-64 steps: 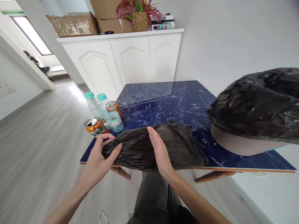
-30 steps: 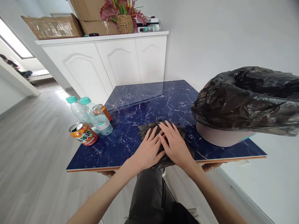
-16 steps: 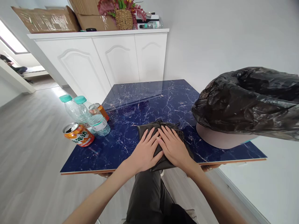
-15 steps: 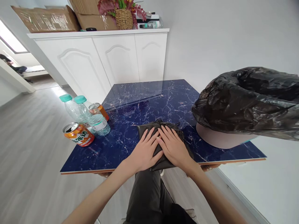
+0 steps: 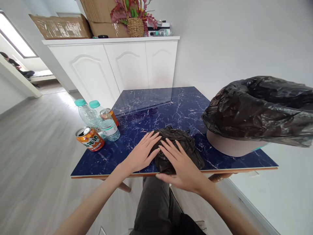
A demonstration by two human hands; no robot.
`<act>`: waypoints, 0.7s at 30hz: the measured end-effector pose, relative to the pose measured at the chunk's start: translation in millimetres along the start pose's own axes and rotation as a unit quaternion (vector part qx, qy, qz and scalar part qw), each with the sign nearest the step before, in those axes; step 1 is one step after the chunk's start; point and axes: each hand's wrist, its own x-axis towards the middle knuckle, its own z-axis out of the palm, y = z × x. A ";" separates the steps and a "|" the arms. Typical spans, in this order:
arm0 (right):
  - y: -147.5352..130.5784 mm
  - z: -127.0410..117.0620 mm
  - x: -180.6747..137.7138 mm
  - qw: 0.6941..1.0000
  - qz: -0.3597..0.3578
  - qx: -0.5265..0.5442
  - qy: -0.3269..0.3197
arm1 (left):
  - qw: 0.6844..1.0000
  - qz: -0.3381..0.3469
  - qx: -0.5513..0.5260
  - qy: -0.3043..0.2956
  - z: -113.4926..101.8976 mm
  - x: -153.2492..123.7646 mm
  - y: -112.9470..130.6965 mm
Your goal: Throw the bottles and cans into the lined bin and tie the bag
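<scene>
A crumpled black plastic bag [image 5: 182,138] lies bunched at the front edge of the blue marbled table [image 5: 137,114]. My left hand [image 5: 141,151] rests open against its left side, fingers stretched out. My right hand [image 5: 181,166] is open too, with spread fingers lying over the bag's front and the thumb near the table edge. Part of the bag is hidden under both hands. To the right stands a pale bin [image 5: 230,143] lined with a large black bag [image 5: 249,114] folded over its rim.
On the left of the table are an orange drink can [image 5: 90,138], clear plastic bottles [image 5: 109,129] with teal caps and a second can [image 5: 114,118]. Behind stands a white cabinet [image 5: 127,62] bearing cardboard boxes [image 5: 61,27] and a flower basket [image 5: 135,27]. A person [image 5: 16,65] sits far left.
My hands have moved apart, the left one leftward and the right one down. The bag, flat and folded before, now looks bunched and puffed up. The view has shifted slightly.
</scene>
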 end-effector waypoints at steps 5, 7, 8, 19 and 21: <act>-9.1 9.7 -14.8 0.999 -0.026 -0.021 -0.021 | 0.999 -0.015 -0.032 0.026 -4.7 -2.1 4.4; -5.7 11.2 -20.0 0.999 -0.040 -0.007 -0.020 | 0.998 -0.007 -0.051 0.023 -10.5 -4.8 6.8; -3.9 10.0 -23.0 0.999 -0.048 0.011 -0.016 | 0.998 0.000 -0.061 0.016 -14.3 -7.0 8.0; 10.0 -31.6 -45.4 0.932 0.164 0.322 0.018 | 0.986 0.007 -0.167 -0.027 -33.8 -29.0 11.0; 11.3 -29.5 -41.4 0.921 0.186 0.341 0.037 | 0.983 -0.009 -0.184 -0.011 -30.1 -24.6 12.8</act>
